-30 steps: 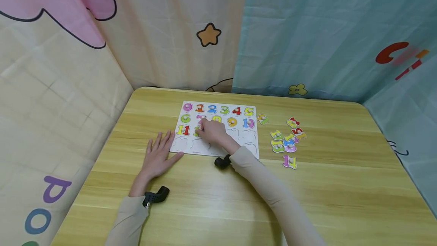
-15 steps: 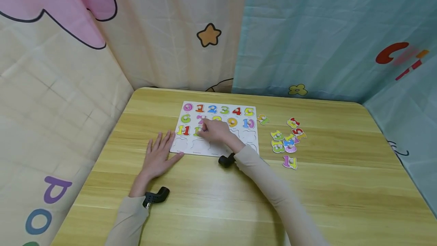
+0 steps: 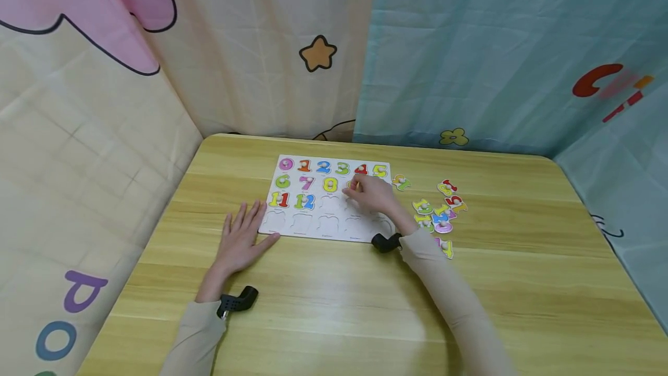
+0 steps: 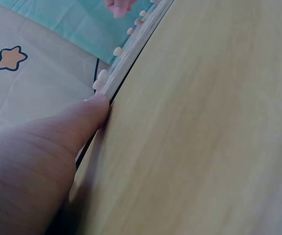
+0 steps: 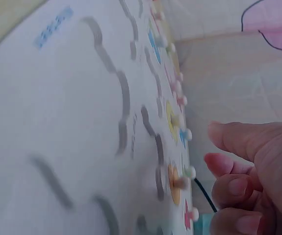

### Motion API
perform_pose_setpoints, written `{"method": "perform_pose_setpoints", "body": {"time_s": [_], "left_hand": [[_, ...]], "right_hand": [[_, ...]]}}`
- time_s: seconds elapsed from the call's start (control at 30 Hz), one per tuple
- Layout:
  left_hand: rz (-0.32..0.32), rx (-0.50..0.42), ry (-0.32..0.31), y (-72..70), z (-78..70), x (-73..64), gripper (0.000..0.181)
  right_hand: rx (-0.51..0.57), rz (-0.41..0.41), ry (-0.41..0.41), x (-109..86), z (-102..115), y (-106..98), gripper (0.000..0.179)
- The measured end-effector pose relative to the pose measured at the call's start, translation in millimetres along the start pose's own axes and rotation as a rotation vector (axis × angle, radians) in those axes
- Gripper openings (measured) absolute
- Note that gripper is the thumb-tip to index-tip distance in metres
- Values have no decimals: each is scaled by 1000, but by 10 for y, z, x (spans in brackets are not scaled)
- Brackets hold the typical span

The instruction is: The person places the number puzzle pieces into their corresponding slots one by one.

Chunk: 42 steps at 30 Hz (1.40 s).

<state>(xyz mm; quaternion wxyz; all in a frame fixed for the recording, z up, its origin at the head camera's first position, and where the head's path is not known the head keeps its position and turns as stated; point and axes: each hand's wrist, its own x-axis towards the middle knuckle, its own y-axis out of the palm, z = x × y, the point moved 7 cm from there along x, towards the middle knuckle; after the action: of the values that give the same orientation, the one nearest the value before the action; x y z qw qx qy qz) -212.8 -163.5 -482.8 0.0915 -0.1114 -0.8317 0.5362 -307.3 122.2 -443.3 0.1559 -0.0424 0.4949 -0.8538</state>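
Note:
A white number puzzle board (image 3: 315,228) lies on the table with knobbed number pieces in its upper rows. The green-and-blue 12 piece (image 3: 305,202) sits beside the yellow-and-red 11 piece (image 3: 280,200) in the third row. My left hand (image 3: 241,242) lies spread at the board's left edge, its thumb (image 4: 94,105) touching the near edge. Above the board's right half hovers my right hand (image 3: 374,194), partly covering the 9 and hiding the 10. In the right wrist view its thumb (image 5: 239,139) and loosely bent fingers stand apart, with nothing between them.
Several loose number pieces (image 3: 442,224) lie right of the board, some overlapping. One more piece (image 3: 400,183) is close to the board's right edge. The wooden table (image 3: 323,306) meets printed curtains (image 3: 443,62) at its back.
My right hand has let go of the 12 piece and moved right across the board. The 7, 8 and 12 are now uncovered. My left hand has stayed put.

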Motion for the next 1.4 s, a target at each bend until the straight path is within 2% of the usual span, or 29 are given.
{"method": "perform_pose_setpoints", "body": {"time_s": [0.37, 0.5, 0.63, 0.8, 0.93, 1.13, 1.4], "left_hand": [[-5, 7, 2, 2, 22, 4, 83], [-6, 5, 1, -3, 24, -1, 83], [-7, 4, 1, -9, 20, -10, 83], [-7, -1, 1, -19, 16, -18, 83], [-7, 0, -2, -18, 18, -19, 83], [-3, -2, 1, 0, 11, -12, 82], [-2, -1, 4, 15, 4, -3, 82]], "right_hand": [[50, -127, 106, -421, -704, -592, 27], [51, -168, 111, -633, -884, -757, 28], [32, -183, 110, -840, -999, -839, 30], [-10, -151, 98, -1050, -1029, -812, 27], [-73, -91, 128, -1146, -1048, -712, 28], [-167, -46, 172, -1218, -1092, -584, 34], [-212, -41, 168, -1253, -1068, -482, 34]]}}
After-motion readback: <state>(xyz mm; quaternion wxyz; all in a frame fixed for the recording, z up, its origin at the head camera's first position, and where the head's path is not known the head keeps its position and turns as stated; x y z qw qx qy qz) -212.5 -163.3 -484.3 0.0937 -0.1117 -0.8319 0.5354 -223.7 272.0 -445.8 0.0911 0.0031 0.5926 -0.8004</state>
